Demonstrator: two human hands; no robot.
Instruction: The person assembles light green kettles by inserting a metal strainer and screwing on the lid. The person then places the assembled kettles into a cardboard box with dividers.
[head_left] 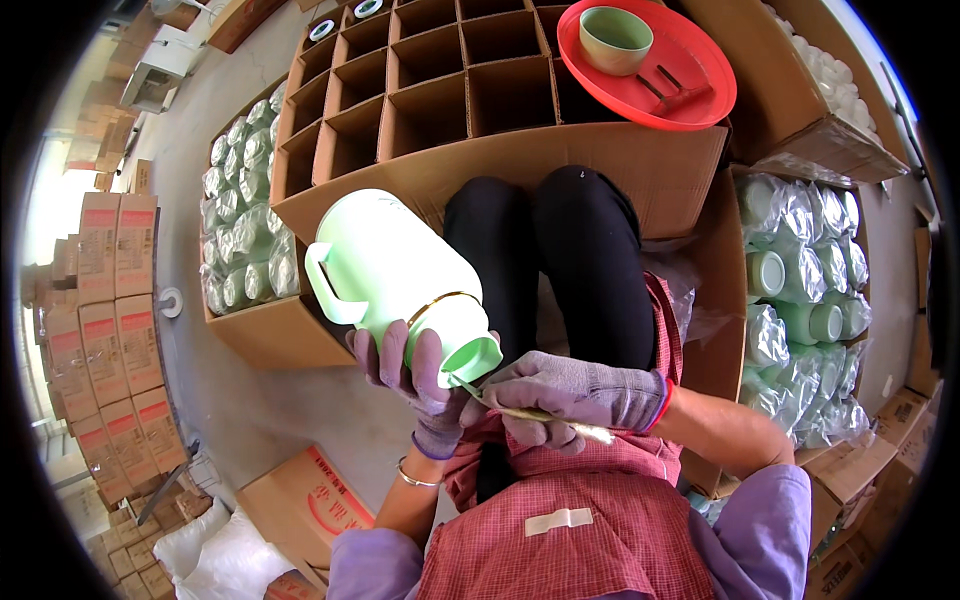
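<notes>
A pale green vacuum jug [395,255] with a side handle and a gold ring lies tilted across my lap, its open mouth [472,360] towards me. My gloved left hand [415,375] is wrapped round the underside of its neck. Pinched in my gloved right hand [560,392] is a slim stick-like tool [520,412], yellowish along the handle. Its thin green-tinted end meets the rim of the jug's mouth. I cannot make out whether that end is a brush or a blade.
A divided cardboard box [500,150] stands before my knees. On its right corner rests a red plastic tray [690,108] holding a green cup [615,42]. Boxes of plastic-wrapped green jugs flank me, left [245,215] and right [800,260]. Stacked cartons [115,300] rise at far left.
</notes>
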